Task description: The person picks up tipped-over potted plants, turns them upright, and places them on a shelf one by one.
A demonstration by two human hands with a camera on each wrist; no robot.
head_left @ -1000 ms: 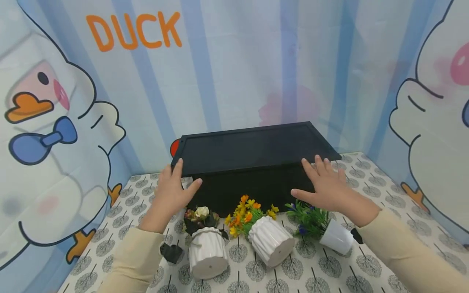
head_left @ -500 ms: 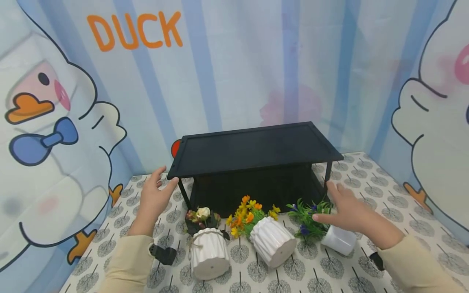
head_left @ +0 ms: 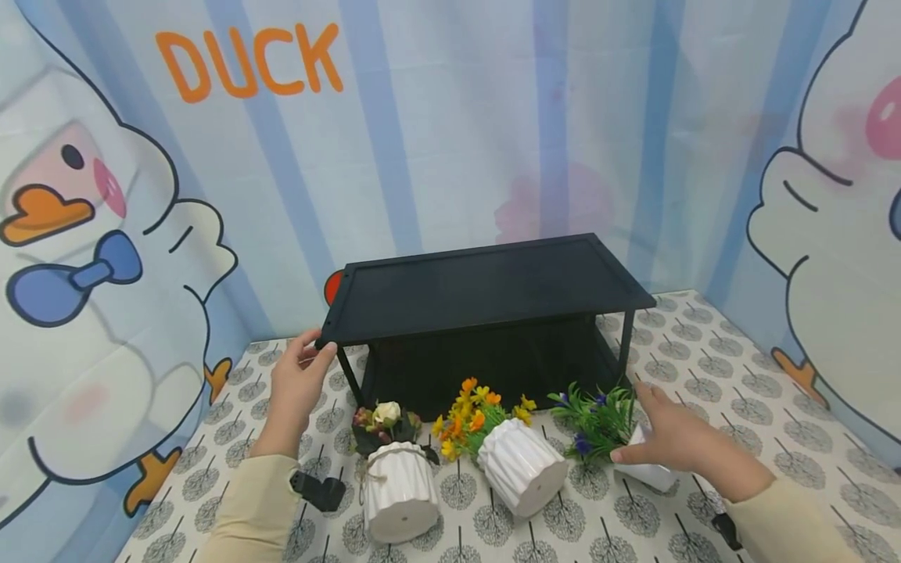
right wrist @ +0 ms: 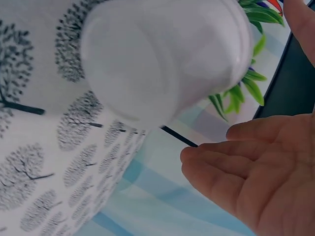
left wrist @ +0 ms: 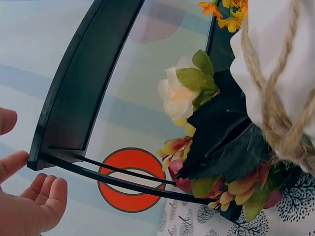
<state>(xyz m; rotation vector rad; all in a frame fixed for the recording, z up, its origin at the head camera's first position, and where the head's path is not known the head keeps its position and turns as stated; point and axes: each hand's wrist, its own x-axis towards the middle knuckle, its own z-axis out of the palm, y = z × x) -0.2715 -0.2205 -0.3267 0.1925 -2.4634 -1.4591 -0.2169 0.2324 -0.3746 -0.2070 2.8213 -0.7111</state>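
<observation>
A black two-tier rack (head_left: 486,289) stands at the back of the table. My left hand (head_left: 296,387) is at its front left corner; in the left wrist view the index fingertip (left wrist: 19,162) is right at that corner, other fingers loosely bent. My right hand (head_left: 679,442), fingers extended, hovers by a small white pot (head_left: 651,475) lying on its side with a green leafy plant (head_left: 598,422). A ribbed white pot (head_left: 521,469) with yellow and orange flowers lies tipped in the middle. Left of it lies a twine-tied white pot (head_left: 400,493) with a pale rose (left wrist: 178,96).
A patterned cloth (head_left: 457,539) covers the table. Behind the rack hangs a curtain (head_left: 457,141) printed with ducks. Small black wrist devices show at the left sleeve (head_left: 246,508) and the right sleeve (head_left: 795,520).
Both hands have come down from beside the rack's top, the left to its front corner, the right to the small white pot. The rack's top and legs now show; the pots have stayed put.
</observation>
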